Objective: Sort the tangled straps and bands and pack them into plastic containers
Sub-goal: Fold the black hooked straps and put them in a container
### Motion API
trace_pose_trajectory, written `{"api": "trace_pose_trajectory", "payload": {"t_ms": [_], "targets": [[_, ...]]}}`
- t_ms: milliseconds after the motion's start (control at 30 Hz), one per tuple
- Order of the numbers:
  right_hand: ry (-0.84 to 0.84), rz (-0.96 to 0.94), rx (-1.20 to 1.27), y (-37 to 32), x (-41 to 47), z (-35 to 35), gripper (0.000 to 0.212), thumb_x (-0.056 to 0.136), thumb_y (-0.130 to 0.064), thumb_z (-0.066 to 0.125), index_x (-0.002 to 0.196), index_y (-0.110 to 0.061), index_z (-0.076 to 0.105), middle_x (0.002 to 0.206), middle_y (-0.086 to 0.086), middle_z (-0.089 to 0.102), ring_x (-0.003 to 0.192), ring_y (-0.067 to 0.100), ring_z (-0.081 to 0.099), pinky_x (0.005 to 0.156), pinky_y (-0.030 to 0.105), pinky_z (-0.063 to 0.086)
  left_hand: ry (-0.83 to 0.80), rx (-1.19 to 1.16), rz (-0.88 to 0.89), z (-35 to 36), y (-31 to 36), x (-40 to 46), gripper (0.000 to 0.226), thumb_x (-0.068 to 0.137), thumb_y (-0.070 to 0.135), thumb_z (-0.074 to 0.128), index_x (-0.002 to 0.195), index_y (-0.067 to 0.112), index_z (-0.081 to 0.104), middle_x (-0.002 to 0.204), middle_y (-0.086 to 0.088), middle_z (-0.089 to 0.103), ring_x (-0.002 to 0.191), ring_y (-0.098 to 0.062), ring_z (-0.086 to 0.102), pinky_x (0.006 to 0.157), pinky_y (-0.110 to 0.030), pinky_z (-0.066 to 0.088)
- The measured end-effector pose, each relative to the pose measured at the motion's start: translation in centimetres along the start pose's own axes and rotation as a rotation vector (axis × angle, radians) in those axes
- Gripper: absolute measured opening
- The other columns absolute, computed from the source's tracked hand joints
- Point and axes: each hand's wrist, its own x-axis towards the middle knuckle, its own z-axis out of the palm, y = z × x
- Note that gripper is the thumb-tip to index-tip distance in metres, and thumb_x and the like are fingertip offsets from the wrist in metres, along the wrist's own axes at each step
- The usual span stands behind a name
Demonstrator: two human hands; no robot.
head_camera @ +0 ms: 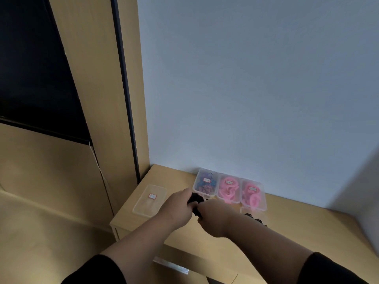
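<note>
While both hands are meeting at lower centre:
Black band: being held above the wooden desk.
Left hand: fingers pinching its upper end.
Right hand: fingers curling around its lower end.
Containers: sitting just behind, holding pink bands.
Lid: lying left.

Pale blue-grey wall filling the upper right, tan wood panel with dark edge strip left of centre, black window upper left, light wood desk lower right, dim even light
</note>
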Motion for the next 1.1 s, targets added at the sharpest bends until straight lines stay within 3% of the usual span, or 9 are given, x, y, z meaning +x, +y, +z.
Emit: {"api": "trace_pose_trajectory", "payload": {"t_ms": [133,233,400,500,633,767,833,1000,1100], "targets": [[-0.007,-0.082,-0.139,0.6,-0.1,-2.5,0.018,0.097,-0.031,0.058,0.107,-0.021,0.070,0.098,-0.001,0.072,0.090,0.020,0.067,0.076,0.034,0.053,-0.231,0.076,0.051,-0.3,0.0,-0.2,0.013,0.098,0.021,0.047,0.102,0.029,0.057,0.104,0.004,0.066,0.092,-0.017,0.060,0.076,-0.029,0.049],[-0.033,-0.104,-0.123,1.6,-0.3,-3.8,0.023,0.092,-0.041,0.064,0.106,-0.024,0.070,0.099,-0.006,0.072,0.093,0.017,0.066,0.072,0.030,0.047,-0.386,0.059,0.078,-0.7,-0.4,-0.5,0.020,0.101,0.027,0.047,0.117,0.025,0.059,0.106,0.005,0.064,0.084,-0.011,0.057,0.071,-0.026,0.045],[-0.040,-0.180,0.308,4.6,-0.2,-4.2,0.016,0.089,-0.035,0.073,0.102,-0.026,0.074,0.095,-0.013,0.071,0.089,0.002,0.062,0.086,0.028,0.049,-0.518,-0.491,0.035,-1.1,-1.3,-2.0,0.012,0.098,0.020,0.049,0.099,0.027,0.059,0.084,0.003,0.059,0.063,-0.013,0.049,0.063,-0.032,0.046],[0.024,-0.254,0.608,5.6,-0.5,-3.7,0.006,0.092,-0.021,0.072,0.096,-0.022,0.077,0.088,-0.012,0.073,0.086,0.001,0.066,0.089,0.028,0.053,-0.563,-0.808,0.058,-1.0,-1.1,-2.8,0.012,0.102,0.011,0.044,0.104,0.014,0.055,0.070,0.007,0.055,0.057,-0.010,0.041,0.059,-0.029,0.041],[0.124,-0.232,0.836,5.7,-0.5,-1.8,0.024,0.097,-0.021,0.059,0.082,-0.032,0.073,0.079,-0.001,0.069,0.074,0.018,0.062,0.072,0.039,0.053,-0.507,-1.119,0.081,-0.6,-0.5,-3.4,0.022,0.098,0.016,0.045,0.114,0.001,0.047,0.064,0.007,0.056,0.054,-0.008,0.039,0.051,-0.023,0.035],[0.216,-0.101,1.000,4.1,-0.1,0.0,0.032,0.092,-0.006,0.043,0.083,-0.022,0.069,0.073,-0.004,0.063,0.067,0.011,0.053,0.065,0.025,0.046,-0.288,-1.292,0.017,0.2,0.4,-3.2,0.021,0.099,0.015,0.051,0.114,0.000,0.053,0.068,-0.005,0.054,0.055,-0.012,0.042,0.046,-0.022,0.031],[0.224,-0.026,0.975,3.5,0.1,0.8,0.026,0.097,-0.009,0.040,0.087,-0.010,0.063,0.069,-0.002,0.060,0.066,0.012,0.051,0.064,0.026,0.044,-0.174,-1.300,-0.035,0.4,0.7,-3.0,0.016,0.104,0.008,0.043,0.112,0.000,0.054,0.068,-0.007,0.055,0.055,-0.014,0.045,0.044,-0.023,0.028],[0.249,0.073,1.001,2.6,0.6,2.2,0.030,0.103,-0.028,0.039,0.089,-0.009,0.058,0.070,0.000,0.057,0.065,0.014,0.052,0.067,0.034,0.054,-0.020,-1.217,-0.098,0.4,1.0,-2.6,0.019,0.105,0.006,0.041,0.107,0.001,0.059,0.071,-0.007,0.059,0.056,-0.015,0.049,0.042,-0.024,0.030],[0.250,0.101,0.976,2.2,0.6,2.4,0.028,0.104,-0.035,0.041,0.091,-0.015,0.057,0.072,0.002,0.060,0.061,0.015,0.056,0.059,0.035,0.054,0.034,-1.135,-0.119,0.6,1.1,-2.3,0.020,0.106,0.007,0.042,0.108,-0.001,0.061,0.074,-0.008,0.060,0.058,-0.016,0.052,0.044,-0.026,0.033]]}}
